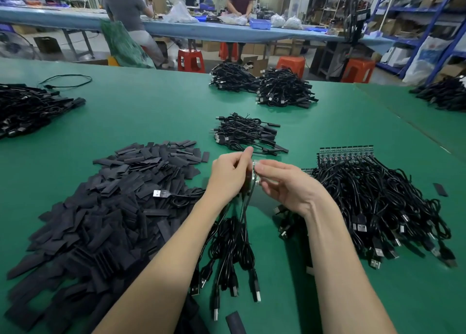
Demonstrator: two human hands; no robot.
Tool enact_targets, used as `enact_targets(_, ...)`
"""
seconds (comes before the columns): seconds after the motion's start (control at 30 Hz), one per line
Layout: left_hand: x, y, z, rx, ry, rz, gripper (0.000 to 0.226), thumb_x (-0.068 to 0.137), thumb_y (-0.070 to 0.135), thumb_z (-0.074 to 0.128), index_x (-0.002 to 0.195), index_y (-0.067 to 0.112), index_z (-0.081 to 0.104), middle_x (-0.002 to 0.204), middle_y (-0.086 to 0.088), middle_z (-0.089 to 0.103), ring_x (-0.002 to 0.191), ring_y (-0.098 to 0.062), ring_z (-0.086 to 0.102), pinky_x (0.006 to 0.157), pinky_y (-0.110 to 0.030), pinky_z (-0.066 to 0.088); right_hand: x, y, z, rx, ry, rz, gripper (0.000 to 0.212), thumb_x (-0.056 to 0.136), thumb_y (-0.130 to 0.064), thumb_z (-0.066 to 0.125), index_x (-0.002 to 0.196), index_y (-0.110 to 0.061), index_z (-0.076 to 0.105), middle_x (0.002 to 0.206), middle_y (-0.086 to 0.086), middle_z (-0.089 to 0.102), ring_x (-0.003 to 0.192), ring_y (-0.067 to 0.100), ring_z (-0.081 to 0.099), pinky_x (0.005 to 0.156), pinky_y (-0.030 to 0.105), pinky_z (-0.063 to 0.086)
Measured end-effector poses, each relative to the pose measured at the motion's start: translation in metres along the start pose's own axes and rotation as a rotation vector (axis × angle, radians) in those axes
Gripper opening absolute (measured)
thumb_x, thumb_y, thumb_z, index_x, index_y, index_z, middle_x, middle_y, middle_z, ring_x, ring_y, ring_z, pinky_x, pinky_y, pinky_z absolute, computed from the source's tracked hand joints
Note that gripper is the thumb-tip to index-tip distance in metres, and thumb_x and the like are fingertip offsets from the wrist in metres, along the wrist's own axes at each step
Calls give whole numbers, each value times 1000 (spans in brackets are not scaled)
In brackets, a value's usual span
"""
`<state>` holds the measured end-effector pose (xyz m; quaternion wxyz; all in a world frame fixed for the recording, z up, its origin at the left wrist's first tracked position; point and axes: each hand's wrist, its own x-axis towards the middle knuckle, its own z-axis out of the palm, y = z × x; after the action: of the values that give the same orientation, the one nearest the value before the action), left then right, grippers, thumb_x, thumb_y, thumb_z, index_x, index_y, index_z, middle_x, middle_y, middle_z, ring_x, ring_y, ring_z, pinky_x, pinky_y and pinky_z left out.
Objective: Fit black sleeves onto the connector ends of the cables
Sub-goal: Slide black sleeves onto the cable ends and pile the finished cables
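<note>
Green matting covers the table [156, 112], with open room only in the middle strip and toward the far edge. The left hand [228, 176] and right hand [285, 185] meet above it, both pinched on the small board ends [256, 173] of a bunch of black cables [233, 240]; whether a sleeve is on is blurred, probably not. The black sleeves [108, 207] crowd the left, a cable heap [378, 202] the right, a finished bundle [245, 132] just beyond. Workers stand at a far bench.

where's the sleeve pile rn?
Head view: the sleeve pile lies on the green table, left of the left hand, near the front edge.
</note>
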<state>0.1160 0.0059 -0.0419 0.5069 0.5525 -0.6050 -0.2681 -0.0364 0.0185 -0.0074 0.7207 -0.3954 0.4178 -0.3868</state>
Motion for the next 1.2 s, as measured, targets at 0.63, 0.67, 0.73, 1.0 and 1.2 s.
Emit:
enact_targets(0.63, -36, -11, -5, -689, -152, -343, 4, 98, 7, 63, 95, 8, 66, 77, -1, 73, 61, -12, 67, 62, -22, 56, 21, -27, 43, -756, 425, -537, 3, 88, -26, 74, 88, -30, 74, 81, -17, 71, 70, -10, 61, 65, 9, 45)
enact_targets(0.67, -36, -11, -5, -691, -160, -367, 3, 98, 7, 63, 96, 8, 65, 76, -2, 72, 61, -13, 67, 62, -22, 56, 29, -34, 53, -936, 374, -531, 7, 89, -25, 70, 86, -30, 75, 80, -19, 70, 70, -11, 60, 66, 8, 44)
enact_targets(0.73, -36, -11, -5, -685, -164, -400, 3, 97, 8, 64, 95, 6, 65, 77, -5, 71, 60, -13, 66, 61, -23, 55, 55, -42, 75, -1247, 229, -416, 18, 90, -21, 62, 95, -29, 78, 91, -13, 73, 83, 1, 65, 75, 17, 51)
enact_targets(1.0, -38, -13, -7, -605, -142, -379, 13, 96, 6, 64, 105, -3, 68, 91, -15, 71, 77, -23, 62, 72, -37, 50, 140, -9, 101, -1608, 132, -83, 41, 95, -25, 62, 133, -11, 58, 132, 11, 61, 115, 30, 62, 98, 41, 55)
enact_targets(1.2, -37, -16, -8, -589, -174, -376, 9, 96, 7, 62, 97, 6, 71, 88, -12, 71, 79, -24, 56, 73, -40, 44, 150, -3, 94, -1471, 170, -102, 33, 89, -22, 64, 122, -15, 65, 125, 9, 64, 110, 27, 62, 95, 41, 56)
